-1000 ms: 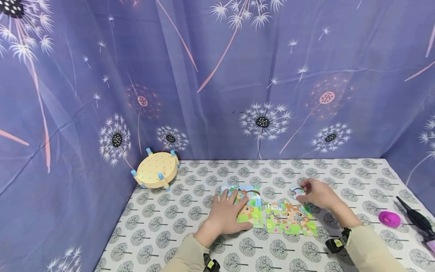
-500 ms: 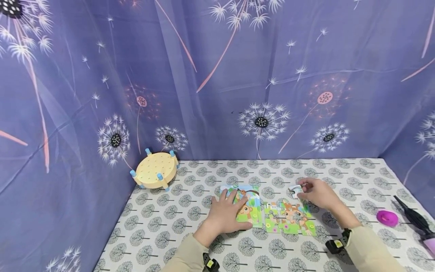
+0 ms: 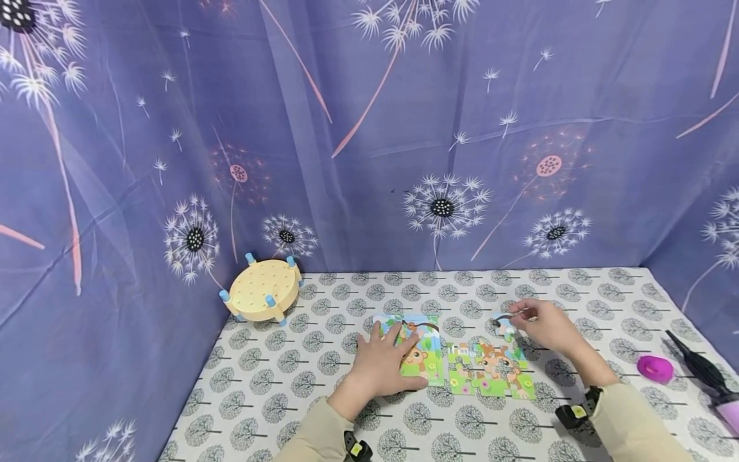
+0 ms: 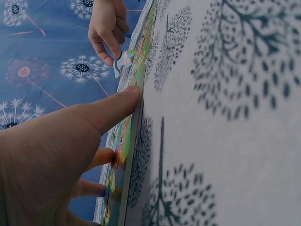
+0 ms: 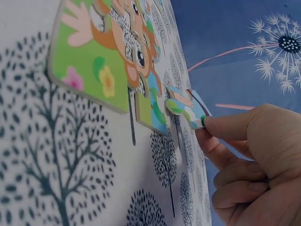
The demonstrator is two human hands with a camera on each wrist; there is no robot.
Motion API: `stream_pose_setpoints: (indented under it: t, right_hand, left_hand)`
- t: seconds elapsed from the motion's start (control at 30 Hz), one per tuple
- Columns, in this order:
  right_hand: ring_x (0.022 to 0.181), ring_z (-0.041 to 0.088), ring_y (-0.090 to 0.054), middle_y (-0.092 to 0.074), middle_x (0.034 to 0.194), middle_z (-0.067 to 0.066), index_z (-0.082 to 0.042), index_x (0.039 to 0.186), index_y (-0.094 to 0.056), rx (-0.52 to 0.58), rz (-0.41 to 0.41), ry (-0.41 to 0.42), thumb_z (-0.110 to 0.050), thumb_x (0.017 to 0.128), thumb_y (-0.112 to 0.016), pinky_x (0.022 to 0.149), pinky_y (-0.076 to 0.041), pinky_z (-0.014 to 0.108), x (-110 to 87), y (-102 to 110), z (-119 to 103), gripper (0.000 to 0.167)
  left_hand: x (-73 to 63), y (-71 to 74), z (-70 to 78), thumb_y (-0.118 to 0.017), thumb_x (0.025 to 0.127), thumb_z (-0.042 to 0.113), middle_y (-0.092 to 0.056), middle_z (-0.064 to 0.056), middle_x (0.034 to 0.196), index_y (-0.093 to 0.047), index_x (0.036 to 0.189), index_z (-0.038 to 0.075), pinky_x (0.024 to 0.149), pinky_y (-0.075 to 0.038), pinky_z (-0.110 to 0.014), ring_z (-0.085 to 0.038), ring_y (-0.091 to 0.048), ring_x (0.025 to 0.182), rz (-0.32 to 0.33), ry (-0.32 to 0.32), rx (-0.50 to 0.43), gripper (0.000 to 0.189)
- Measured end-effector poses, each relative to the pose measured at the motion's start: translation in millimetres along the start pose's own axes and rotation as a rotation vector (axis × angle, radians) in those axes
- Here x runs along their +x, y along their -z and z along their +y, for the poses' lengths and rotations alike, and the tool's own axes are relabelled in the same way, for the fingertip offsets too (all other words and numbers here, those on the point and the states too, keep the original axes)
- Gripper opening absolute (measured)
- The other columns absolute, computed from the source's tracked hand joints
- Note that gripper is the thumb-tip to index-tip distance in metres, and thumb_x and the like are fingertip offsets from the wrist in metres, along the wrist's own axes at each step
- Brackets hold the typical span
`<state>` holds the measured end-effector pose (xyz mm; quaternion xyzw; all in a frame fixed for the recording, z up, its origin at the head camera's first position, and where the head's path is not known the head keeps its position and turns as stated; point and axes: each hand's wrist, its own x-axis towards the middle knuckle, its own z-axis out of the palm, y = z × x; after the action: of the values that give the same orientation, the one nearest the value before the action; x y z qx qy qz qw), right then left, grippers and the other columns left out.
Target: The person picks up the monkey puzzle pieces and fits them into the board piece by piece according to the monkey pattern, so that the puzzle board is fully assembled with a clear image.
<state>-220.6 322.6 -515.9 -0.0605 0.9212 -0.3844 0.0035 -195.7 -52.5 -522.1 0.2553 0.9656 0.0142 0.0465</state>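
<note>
My left hand (image 3: 385, 364) rests with its fingers spread on a picture board (image 3: 430, 362) that shows a cartoon monkey and a branch. Its thumb (image 4: 115, 106) lies along the near edge. Right of the board is a partly joined jigsaw puzzle (image 3: 491, 387) with a monkey's face, and the tablecloth shows through gaps in it. Thumb and finger of my right hand (image 3: 548, 328) pinch a puzzle piece (image 5: 186, 106) with blue sky, green leaves and a dark branch. The piece is just beyond the puzzle's far edge, apart from it in the right wrist view.
A yellow round pegboard-like stand (image 3: 264, 290) with blue-tipped legs is at the back left. Toward the right lie a magenta oval object (image 3: 655, 369) and a black tool (image 3: 701, 369) with a pink end. Purple curtains (image 3: 358, 160) enclose the table.
The puzzle piece has turned in my right hand's fingers, its branch print now facing up by the puzzle. My right hand has shifted slightly; the left stays on the board.
</note>
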Motion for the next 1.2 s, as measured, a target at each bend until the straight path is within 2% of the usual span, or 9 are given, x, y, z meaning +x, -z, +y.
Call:
stream_pose_setpoints:
  t: [0.3,0.43,0.53,0.6,0.7,0.8,1.0,1.2]
  right_hand:
    - [0.073,0.023,-0.063,-0.071,0.101,0.013,0.0,0.119,-0.068,0.056,0.045,0.006,-0.016,0.097,-0.073,0.05,-0.05,0.029,4.6,-9.0,-11.7,0.028]
    - [0.065,0.02,-0.06,-0.07,0.105,0.015,0.001,0.122,-0.067,0.121,0.036,-0.015,-0.017,0.097,-0.072,0.046,-0.049,0.029,8.4,-19.9,-21.8,0.031]
    - [0.054,0.015,-0.052,-0.07,0.108,0.016,0.0,0.125,-0.068,0.161,0.019,-0.034,-0.019,0.098,-0.073,0.041,-0.044,0.028,11.4,-33.4,-30.0,0.033]
    - [0.058,0.014,-0.054,-0.071,0.11,0.017,-0.001,0.126,-0.069,0.177,0.015,-0.025,-0.018,0.098,-0.073,0.044,-0.045,0.028,13.7,-44.1,-35.9,0.033]
    - [0.072,0.017,-0.062,-0.072,0.108,0.016,-0.002,0.123,-0.072,0.207,0.017,-0.016,-0.016,0.097,-0.074,0.05,-0.05,0.029,18.1,-60.3,-47.1,0.031]
    - [0.085,0.022,-0.067,-0.074,0.103,0.012,-0.002,0.12,-0.073,0.22,0.008,-0.01,-0.016,0.095,-0.075,0.061,-0.053,0.032,22.7,-74.4,-59.6,0.028]
    - [0.074,0.02,-0.065,-0.075,0.096,0.007,-0.003,0.116,-0.075,0.226,-0.022,-0.04,-0.014,0.094,-0.075,0.061,-0.052,0.033,27.2,-95.6,-78.0,0.025]
    - [0.078,0.017,-0.069,-0.076,0.093,0.004,-0.004,0.114,-0.077,0.19,-0.021,-0.064,-0.014,0.091,-0.077,0.067,-0.057,0.033,30.4,-106.7,-86.7,0.025]
  left_hand:
    - [0.1,-1.1,-0.3,-0.049,0.083,0.091,-0.031,-0.004,0.169,-0.034,0.162,0.042,0.105,-0.037,-0.078,-0.048,-0.031,0.149,-0.005,0.003,0.031,0.094]
    - [-0.4,-1.6,-0.4,-0.049,0.082,0.091,-0.031,-0.003,0.169,-0.034,0.162,0.043,0.106,-0.037,-0.076,-0.045,-0.031,0.149,-0.004,0.009,0.037,0.094]
    - [-0.5,-1.8,-0.5,-0.049,0.082,0.091,-0.03,-0.002,0.169,-0.033,0.162,0.044,0.107,-0.037,-0.076,-0.044,-0.031,0.15,-0.007,0.013,0.037,0.094]
    - [-0.4,-1.8,-0.5,-0.049,0.082,0.091,-0.031,-0.002,0.169,-0.033,0.162,0.045,0.106,-0.037,-0.076,-0.044,-0.031,0.15,-0.004,0.015,0.033,0.094]
    - [0.0,-2.0,-0.6,-0.049,0.082,0.091,-0.031,-0.002,0.169,-0.033,0.162,0.045,0.106,-0.037,-0.076,-0.044,-0.032,0.149,-0.004,0.014,0.03,0.094]
    - [0.7,-2.3,-0.7,-0.048,0.081,0.092,-0.031,-0.002,0.169,-0.033,0.162,0.044,0.106,-0.038,-0.076,-0.044,-0.032,0.149,-0.002,0.016,0.033,0.095]
    - [1.0,-2.6,-0.4,-0.047,0.081,0.093,-0.031,-0.002,0.169,-0.034,0.162,0.043,0.106,-0.038,-0.076,-0.044,-0.033,0.149,0.006,0.018,0.039,0.097]
    - [-0.9,-1.4,-0.2,-0.048,0.081,0.092,-0.031,-0.002,0.169,-0.034,0.162,0.042,0.106,-0.038,-0.076,-0.045,-0.034,0.148,0.015,0.015,0.039,0.096]
